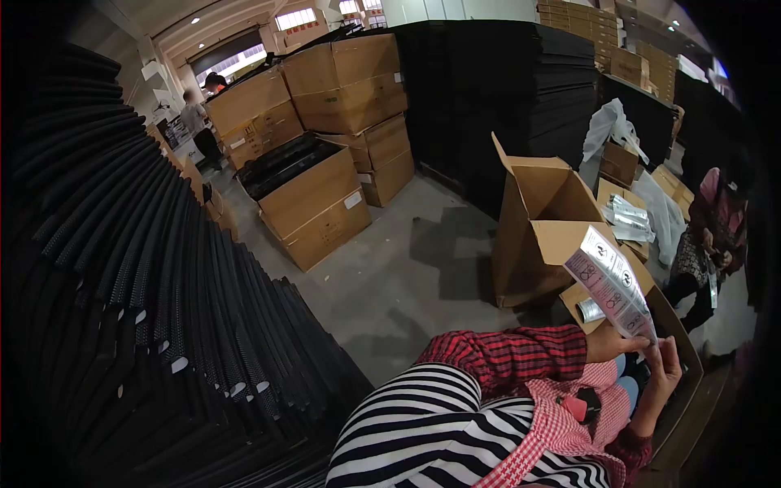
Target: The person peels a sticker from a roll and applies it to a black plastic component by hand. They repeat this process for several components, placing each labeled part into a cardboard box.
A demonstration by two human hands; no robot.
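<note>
A silvery sheet of printed labels (612, 281) with small pictograms stands up from my hands, slightly bent. My left hand (612, 343), at the end of a red plaid sleeve, is closed on its lower edge. My right hand (665, 370) pinches the bottom corner, fingers and thumb together. Just beyond the sheet is an open cardboard box (521, 236) with its flaps up. A silver roll (590, 310) lies on cardboard beside my left hand. Below my hands, a red-checked apron (573, 378) covers my lap.
Stacked black folded panels (163, 268) rise at the left. Cardboard cartons (321, 211) stand on the grey floor, with a tall black stack (488, 98) behind. At the right are silver packets (630, 218), clear plastic (614, 126) and a seated person (716, 236). Another person (199, 126) stands far off.
</note>
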